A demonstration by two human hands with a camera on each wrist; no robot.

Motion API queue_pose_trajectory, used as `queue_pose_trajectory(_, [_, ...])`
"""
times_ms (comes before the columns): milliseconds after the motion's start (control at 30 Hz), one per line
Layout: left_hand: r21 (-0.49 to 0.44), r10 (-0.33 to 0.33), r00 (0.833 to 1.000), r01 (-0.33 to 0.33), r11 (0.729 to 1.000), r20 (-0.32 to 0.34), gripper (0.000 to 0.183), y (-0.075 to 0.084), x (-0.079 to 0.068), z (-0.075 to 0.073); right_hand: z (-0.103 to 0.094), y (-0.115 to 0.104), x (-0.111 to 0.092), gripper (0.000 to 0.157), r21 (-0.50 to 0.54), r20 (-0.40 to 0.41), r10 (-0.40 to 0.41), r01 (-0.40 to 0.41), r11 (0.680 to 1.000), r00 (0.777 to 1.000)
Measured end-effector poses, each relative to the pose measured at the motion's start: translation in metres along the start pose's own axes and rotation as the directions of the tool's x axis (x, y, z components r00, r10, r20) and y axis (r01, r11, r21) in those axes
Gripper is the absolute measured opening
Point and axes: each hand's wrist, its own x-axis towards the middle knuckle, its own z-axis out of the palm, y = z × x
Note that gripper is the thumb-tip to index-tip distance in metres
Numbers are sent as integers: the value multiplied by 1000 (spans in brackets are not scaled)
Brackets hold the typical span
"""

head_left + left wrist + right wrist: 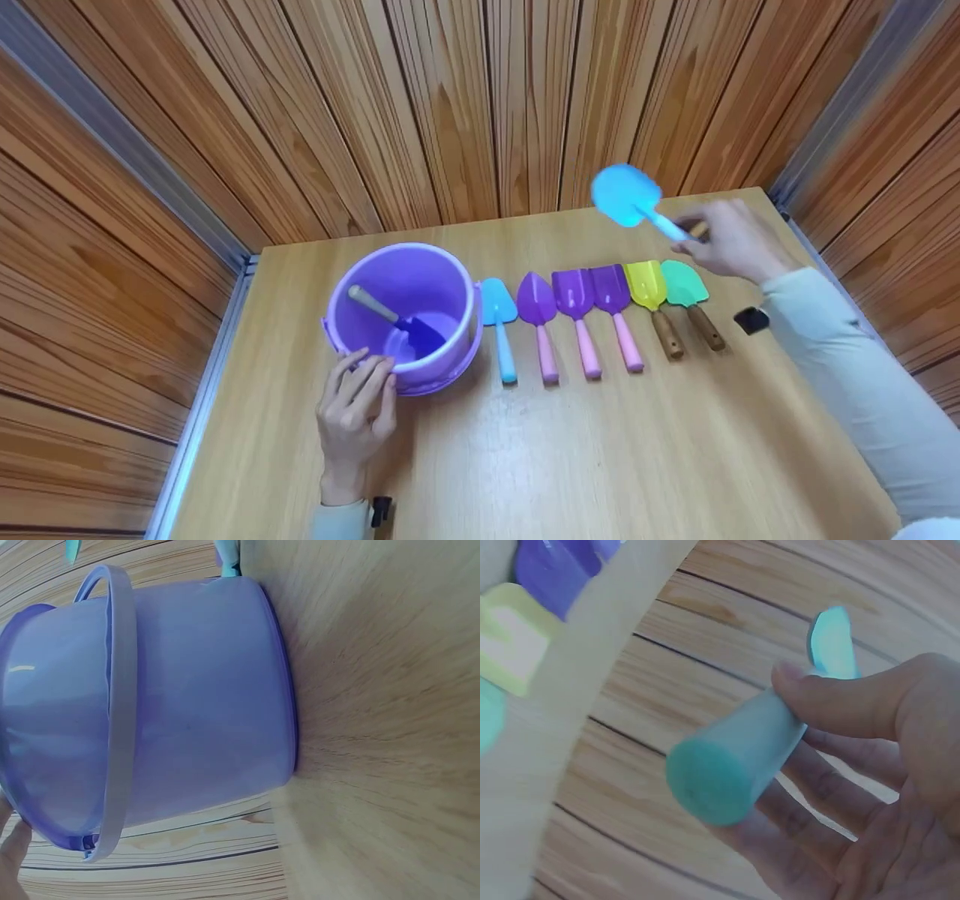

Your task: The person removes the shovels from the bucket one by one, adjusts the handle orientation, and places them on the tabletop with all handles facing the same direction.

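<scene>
A purple bucket [450,358] stands upright on the table, its handle lowered against the outside. My left hand [355,409] holds the near rim, fingers over the edge and thumb on the outer side. Inside the bucket leans a toy shovel [373,304] with a pale handle, its blade in shade at the bottom. Raised above the back right of the table, my right hand [731,238] grips a light blue toy shovel [626,195]. Thumb and fingers close round its handle [739,746] in the right wrist view, with the rounded blade pointing away.
Right of the bucket lies a row of toy shovels: a blue one [504,352], purple ones with pink handles [586,351], a yellow one [645,283] and a green one [684,282] with brown handles. Wood-patterned walls [450,97] enclose the table [525,465].
</scene>
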Motion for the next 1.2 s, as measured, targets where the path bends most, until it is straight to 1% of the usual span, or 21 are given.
queue_pose_trajectory(33, [21,-14,999,13,1000,33,24,-12,-16,0,7,34,6,23,11,47,48,-49,999,998])
queue_pose_trajectory(67, [34,-15,998,13,999,60,22,-23,-29,0,15,60,10,27,42,60,81,-84,996,995])
queue_pose_trajectory(100, [43,9,996,-13,999,84,21,-33,-39,-1,21,83,12,30,74,64,88,-92,993,994])
queue_pose_trajectory(133, [44,5,996,-9,999,92,23,-36,-43,-1,25,100,13,34,102,71,112,-119,988,991])
queue_pose_trajectory(167, [41,6,996,-9,999,86,22,-39,-47,1,28,108,11,36,121,68,133,-141,983,989])
queue_pose_trajectory(267, [32,1,998,-3,999,65,22,-40,-50,3,32,120,3,38,133,67,197,-205,970,978])
queue_pose_trajectory(500, [53,-8,998,5,999,64,23,-34,-43,1,36,141,-17,49,133,116,287,-301,944,951])
queue_pose_trajectory(733, [44,-13,997,10,999,73,21,-35,-44,1,47,170,-35,59,170,143,385,-406,898,912])
queue_pose_trajectory(833, [45,-21,997,17,999,78,21,-35,-45,1,52,180,-41,61,184,158,413,-438,880,897])
queue_pose_trajectory(1033, [49,-27,997,23,999,79,21,-35,-45,1,65,201,-53,63,179,169,454,-481,858,875])
queue_pose_trajectory(1200, [46,-13,998,10,999,64,21,-34,-44,2,73,213,-59,63,147,188,501,-529,836,845])
